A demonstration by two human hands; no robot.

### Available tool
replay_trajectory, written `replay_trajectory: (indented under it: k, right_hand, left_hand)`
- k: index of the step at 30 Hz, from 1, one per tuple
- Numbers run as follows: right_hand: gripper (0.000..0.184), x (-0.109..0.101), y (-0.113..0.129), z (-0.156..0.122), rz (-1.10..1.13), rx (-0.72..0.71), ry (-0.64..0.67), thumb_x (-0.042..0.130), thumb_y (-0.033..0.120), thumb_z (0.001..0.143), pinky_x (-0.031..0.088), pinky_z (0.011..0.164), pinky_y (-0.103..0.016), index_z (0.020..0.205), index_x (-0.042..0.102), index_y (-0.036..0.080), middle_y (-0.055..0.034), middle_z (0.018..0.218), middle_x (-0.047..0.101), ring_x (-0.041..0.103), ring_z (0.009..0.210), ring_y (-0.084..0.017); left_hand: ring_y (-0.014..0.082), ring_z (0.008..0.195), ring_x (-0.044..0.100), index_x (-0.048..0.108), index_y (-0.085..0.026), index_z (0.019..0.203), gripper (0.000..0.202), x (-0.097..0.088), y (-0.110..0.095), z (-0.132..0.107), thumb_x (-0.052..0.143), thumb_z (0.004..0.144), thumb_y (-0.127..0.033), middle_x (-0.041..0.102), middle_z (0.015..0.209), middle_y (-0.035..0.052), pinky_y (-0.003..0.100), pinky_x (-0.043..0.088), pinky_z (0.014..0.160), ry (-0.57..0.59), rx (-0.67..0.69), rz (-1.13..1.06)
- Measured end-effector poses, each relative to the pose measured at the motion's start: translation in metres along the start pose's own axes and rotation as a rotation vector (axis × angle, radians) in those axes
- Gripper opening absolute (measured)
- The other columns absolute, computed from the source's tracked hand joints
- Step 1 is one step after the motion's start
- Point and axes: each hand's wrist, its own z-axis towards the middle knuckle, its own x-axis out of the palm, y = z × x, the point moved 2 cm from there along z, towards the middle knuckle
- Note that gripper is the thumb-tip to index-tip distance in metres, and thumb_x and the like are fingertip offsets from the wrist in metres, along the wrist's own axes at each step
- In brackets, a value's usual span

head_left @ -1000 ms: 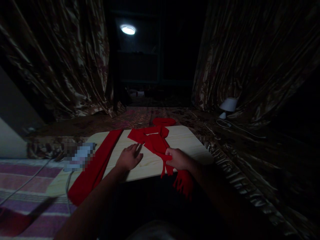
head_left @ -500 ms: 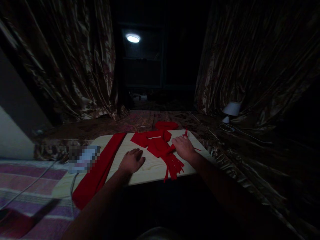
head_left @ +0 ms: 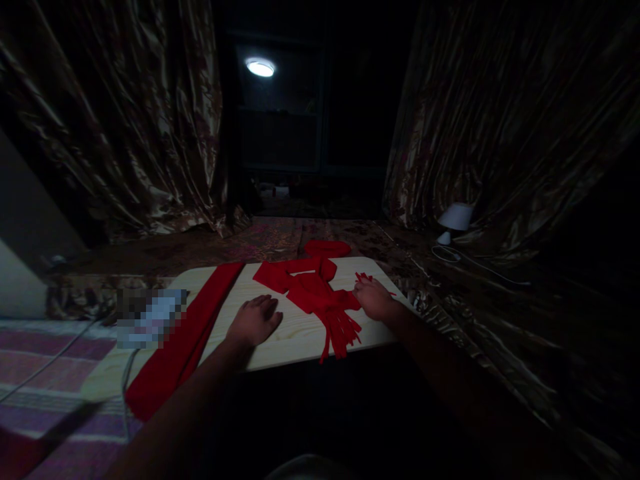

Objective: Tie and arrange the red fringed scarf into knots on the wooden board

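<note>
A red fringed scarf [head_left: 313,293] lies folded in a loop on a pale wooden tabletop [head_left: 280,343]. One fringed end hangs toward the front edge; the other pokes out past my right hand [head_left: 373,299], whose fingers are closed on the cloth. My left hand [head_left: 254,320] rests palm down on the wood, fingers slightly apart and holding nothing. Left of it, a long folded strip of red cloth [head_left: 190,337] runs from the back edge to the near left corner. Another red cloth piece [head_left: 327,249] sits just behind the tabletop.
A blurred-out device [head_left: 153,319] with a cable lies at the tabletop's left side. Striped bedding [head_left: 60,360] spreads on the left. A small white lamp [head_left: 455,219] with a looped cord stands at the right. Patterned curtains [head_left: 165,133] flank a dark window.
My right hand has shifted slightly right and lower, and the scarf end in it now lies flatter. My left hand stays on the tabletop. The camera view has moved a little.
</note>
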Motion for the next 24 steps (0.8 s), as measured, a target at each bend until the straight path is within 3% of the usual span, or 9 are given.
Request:
replay_trajectory:
  k: [3,5,8,10,12,14,16,20,24]
  right_hand:
    - [0.025,0.001,-0.006,0.010,0.030,0.129,0.076,0.052,0.009,0.085,0.047,0.089,-0.041,0.103,0.070,0.012,-0.0211,0.106,0.071,0.066,0.104,-0.032]
    - [0.029,-0.001,-0.012,0.018,0.118,0.270,0.028,0.052,0.009,0.085,0.049,0.082,-0.039,0.111,0.065,0.010,-0.0211,0.101,0.072,0.069,0.094,-0.031]
    - [0.034,-0.004,-0.023,0.025,0.303,0.431,-0.276,0.050,0.007,0.083,0.050,0.083,-0.035,0.116,0.058,0.013,-0.0176,0.104,0.071,0.068,0.095,-0.026]
    - [0.034,0.000,-0.030,0.025,0.394,0.399,-0.519,0.050,0.003,0.079,0.047,0.093,-0.034,0.110,0.057,0.015,-0.0175,0.121,0.066,0.063,0.111,-0.024]
    - [0.031,0.012,-0.033,0.022,0.428,0.290,-0.653,0.051,0.001,0.073,0.041,0.105,-0.037,0.099,0.056,0.017,-0.0182,0.138,0.056,0.052,0.128,-0.025]
    - [0.027,0.033,-0.034,0.018,0.435,0.174,-0.622,0.053,0.002,0.069,0.037,0.111,-0.041,0.090,0.055,0.019,-0.0177,0.144,0.051,0.046,0.135,-0.026]
    - [0.021,0.054,-0.032,0.014,0.455,0.131,-0.529,0.056,0.005,0.071,0.038,0.110,-0.042,0.086,0.054,0.020,-0.0160,0.143,0.054,0.048,0.133,-0.026]
    - [0.022,0.078,-0.029,0.005,0.485,0.349,-0.490,0.054,0.007,0.075,0.043,0.101,-0.032,0.093,0.057,0.020,-0.0141,0.133,0.061,0.056,0.123,-0.022]
    - [0.032,0.076,-0.026,-0.001,0.371,0.576,-0.435,0.050,0.003,0.076,0.044,0.088,-0.030,0.102,0.061,0.017,-0.0118,0.111,0.068,0.063,0.101,-0.022]
  left_hand:
    - [0.0288,0.133,0.052,0.064,-0.018,0.132,0.056,0.001,0.001,0.000,0.042,0.095,-0.055,0.059,0.141,0.0139,0.045,0.040,0.111,0.008,-0.001,-0.003]
    - [0.0290,0.134,0.051,0.064,-0.018,0.132,0.057,0.001,0.001,0.000,0.042,0.095,-0.054,0.059,0.141,0.0143,0.045,0.040,0.111,0.007,-0.002,-0.007]
    - [0.0291,0.132,0.053,0.065,-0.018,0.130,0.055,0.000,0.000,-0.001,0.044,0.094,-0.053,0.060,0.140,0.0143,0.046,0.040,0.110,-0.006,-0.004,-0.018]
    - [0.0287,0.131,0.054,0.066,-0.019,0.129,0.054,-0.002,-0.001,-0.001,0.044,0.094,-0.053,0.061,0.139,0.0138,0.045,0.041,0.110,-0.012,-0.004,-0.020]
    - [0.0287,0.130,0.055,0.066,-0.018,0.129,0.054,-0.003,-0.001,-0.001,0.043,0.094,-0.053,0.061,0.139,0.0145,0.045,0.042,0.109,-0.007,0.006,-0.012]
    - [0.0292,0.130,0.055,0.066,-0.017,0.130,0.055,-0.004,-0.002,0.000,0.042,0.095,-0.052,0.061,0.139,0.0156,0.045,0.042,0.109,0.000,0.016,-0.001]
    - [0.0293,0.130,0.055,0.066,-0.017,0.130,0.055,-0.003,-0.001,0.000,0.042,0.095,-0.052,0.061,0.139,0.0157,0.045,0.042,0.109,0.001,0.018,0.003]
    - [0.0286,0.131,0.055,0.066,-0.019,0.130,0.055,-0.002,0.000,0.000,0.043,0.094,-0.054,0.061,0.139,0.0135,0.045,0.042,0.110,-0.003,0.004,0.000]
    - [0.0284,0.131,0.054,0.066,-0.018,0.130,0.056,-0.002,-0.001,0.000,0.042,0.095,-0.054,0.060,0.140,0.0142,0.044,0.041,0.111,0.005,0.004,0.018]
